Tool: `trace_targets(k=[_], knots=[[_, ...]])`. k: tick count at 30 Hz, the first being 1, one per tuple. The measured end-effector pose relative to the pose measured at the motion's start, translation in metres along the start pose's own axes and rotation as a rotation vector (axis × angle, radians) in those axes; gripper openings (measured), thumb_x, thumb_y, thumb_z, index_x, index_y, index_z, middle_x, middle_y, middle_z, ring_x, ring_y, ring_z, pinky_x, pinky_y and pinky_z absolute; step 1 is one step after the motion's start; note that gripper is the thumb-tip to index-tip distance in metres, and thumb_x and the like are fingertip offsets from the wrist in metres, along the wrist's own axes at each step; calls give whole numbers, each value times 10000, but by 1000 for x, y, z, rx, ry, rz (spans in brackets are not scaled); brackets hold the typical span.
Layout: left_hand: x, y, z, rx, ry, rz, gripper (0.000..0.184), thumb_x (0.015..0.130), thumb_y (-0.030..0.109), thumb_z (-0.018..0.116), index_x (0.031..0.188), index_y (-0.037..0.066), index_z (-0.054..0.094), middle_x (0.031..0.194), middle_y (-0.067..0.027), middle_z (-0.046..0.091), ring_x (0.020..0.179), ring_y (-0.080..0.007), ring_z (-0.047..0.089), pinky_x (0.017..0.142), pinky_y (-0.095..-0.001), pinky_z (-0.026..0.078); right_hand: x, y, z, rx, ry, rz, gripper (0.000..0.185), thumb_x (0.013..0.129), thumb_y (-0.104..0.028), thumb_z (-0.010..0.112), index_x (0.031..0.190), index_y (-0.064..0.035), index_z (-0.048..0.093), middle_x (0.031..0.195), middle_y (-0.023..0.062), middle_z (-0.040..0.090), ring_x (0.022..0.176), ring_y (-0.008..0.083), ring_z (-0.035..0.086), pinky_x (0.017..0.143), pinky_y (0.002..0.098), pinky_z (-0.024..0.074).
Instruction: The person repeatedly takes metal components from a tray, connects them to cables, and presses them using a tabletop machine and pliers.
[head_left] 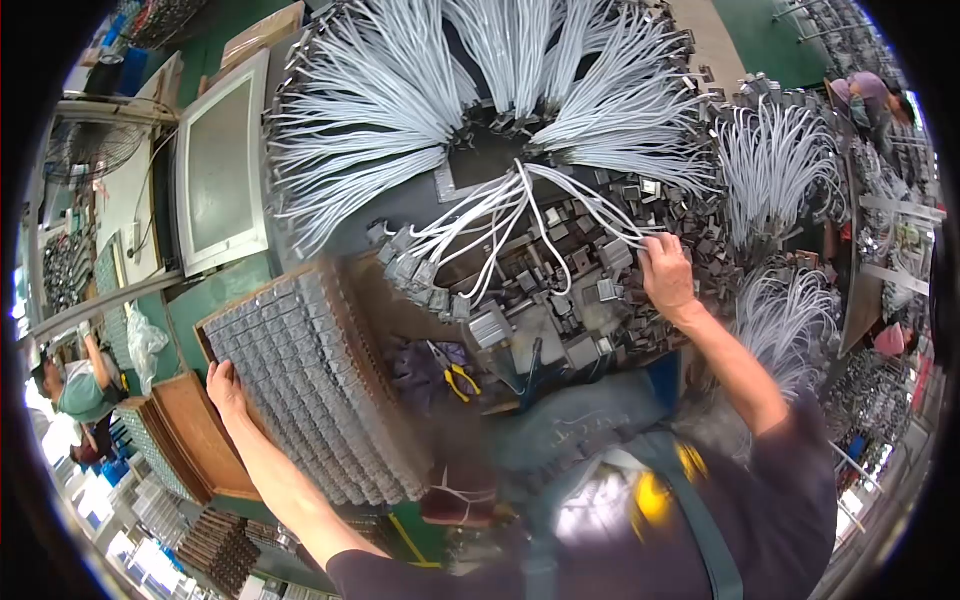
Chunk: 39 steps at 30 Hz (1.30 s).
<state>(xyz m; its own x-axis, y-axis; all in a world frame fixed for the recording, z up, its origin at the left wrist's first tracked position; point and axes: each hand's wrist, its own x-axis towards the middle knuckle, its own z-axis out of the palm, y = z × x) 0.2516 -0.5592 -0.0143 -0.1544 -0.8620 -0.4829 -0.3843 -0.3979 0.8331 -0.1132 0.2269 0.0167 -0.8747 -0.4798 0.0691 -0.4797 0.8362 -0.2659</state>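
Observation:
My left hand [226, 386] is closed at the left edge of a wooden-framed tray [345, 330] filled with rows of grey block-like parts [300, 390]. My right hand [668, 275] pinches at the end of a white cable [595, 205], over a heap of small metal pieces [700, 240]; its fingertips partly hide what they hold. More white cables with metal ends [430, 270] fan out to the left across the bench. Behind them, large bundles of white cables [380, 110] spread out in an arc.
Yellow-handled pliers [460, 380] lie on dark cloth between the tray and the metal pieces. More cable bundles [775, 165] hang at the right. A framed panel [225, 165] stands at the back left, near a fan [95, 145]. Other people are at the far left and far right.

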Motion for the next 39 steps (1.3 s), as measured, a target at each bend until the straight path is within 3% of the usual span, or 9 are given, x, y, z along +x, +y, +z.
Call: trace_targets(k=[10, 17, 19, 22, 27, 30, 31, 34, 39], knots=[[6, -6, 0, 54, 43, 1, 675, 855, 55, 769, 1445, -43, 457, 1244, -155, 670, 1093, -273, 668, 936, -384, 529, 22, 17, -1, -129, -273, 107, 103, 846, -76, 673, 920, -13, 636, 975, 168, 624, 938, 375, 618, 803, 489, 515], [-14, 8, -2, 24, 200, 135, 253, 796, -6, 810, 1032, 18, 724, 954, -43, 741, 784, -151, 687, 659, -255, 535, 17, 26, -17, -297, -101, -10, 205, 901, -215, 692, 929, -54, 567, 849, 142, 664, 820, 327, 654, 726, 411, 502], [-61, 30, 26, -84, 155, 259, 264, 789, -34, 790, 1038, -2, 708, 931, -69, 723, 807, -188, 695, 728, -291, 567, 9, 15, -24, 114, -174, 196, 244, 930, -227, 687, 981, -21, 568, 747, 127, 634, 699, 367, 661, 623, 439, 507], [-140, 60, 79, -86, 23, 440, 441, 784, -79, 758, 1208, -26, 648, 972, -65, 704, 827, -178, 679, 758, -289, 563, 13, -11, -46, 1462, -620, 892, 228, 1000, -269, 635, 1033, -47, 591, 643, -43, 456, 468, 41, 387, 464, 241, 417], [-284, 56, 188, 221, -266, 636, 536, 706, -19, 829, 1206, 5, 638, 1143, -56, 634, 942, -168, 658, 819, -316, 570, 3, -52, -61, 459, -335, 31, 355, 931, -129, 685, 1258, -33, 585, 923, 80, 671, 756, 151, 633, 686, 268, 507], [-350, 28, 252, 345, -405, 825, 463, 678, 30, 815, 1113, 60, 660, 1070, -50, 650, 1013, -159, 634, 897, -316, 522, -17, -53, -57, 127, -164, -70, 391, 950, -139, 671, 1309, -19, 576, 943, 87, 661, 818, 167, 635, 774, 294, 511], [-378, 28, 270, 414, -436, 843, 461, 647, 64, 811, 1087, 47, 674, 1060, -76, 654, 1016, -203, 635, 906, -335, 518, -16, -48, -55, 137, -156, -74, 391, 950, -139, 671, 1309, -19, 576, 943, 87, 661, 818, 167, 635, 774, 294, 511], [-426, -22, 319, 287, -671, 868, 480, 651, 103, 791, 1109, 24, 673, 1131, -124, 666, 1075, -276, 645, 962, -379, 512, -8, -22, -52, 1654, -505, 745, 409, 1026, -154, 600, 1381, 32, 518, 743, -36, 526, 593, 43, 470, 516, 246, 387], [-479, -83, 386, 248, -985, 844, 557, 664, 189, 787, 1168, -7, 651, 1293, -186, 612, 1229, -374, 575, 1060, -449, 459, -1, -45, -59, 1009, -264, 329, 376, 1003, -172, 635, 1332, 9, 605, 763, 12, 553, 590, 97, 516, 528, 271, 420]])
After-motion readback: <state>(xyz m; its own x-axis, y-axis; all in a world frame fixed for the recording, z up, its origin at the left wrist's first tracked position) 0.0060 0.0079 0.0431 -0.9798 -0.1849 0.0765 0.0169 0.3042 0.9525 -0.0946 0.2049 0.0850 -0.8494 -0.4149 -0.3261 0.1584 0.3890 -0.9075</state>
